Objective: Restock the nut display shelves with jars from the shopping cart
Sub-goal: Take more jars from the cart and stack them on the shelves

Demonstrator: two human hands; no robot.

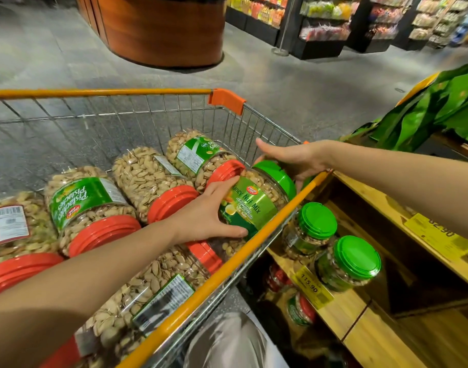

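- I see my left hand [206, 212] curled round the nut mix jar [256, 201], which lies sideways in the cart [95, 92].
- My right hand [293, 160] grips its green lid [276, 176].

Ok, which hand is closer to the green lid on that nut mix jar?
Right. The right hand cups the green lid; the left hand grips the nut mix jar by its label.

A supermarket — a wire shopping cart [100, 92] of pistachio jars [148, 176] beside wooden display shelves [373, 200] bearing yellow price tags [311, 286] — with stocked aisle racks [325, 19] behind
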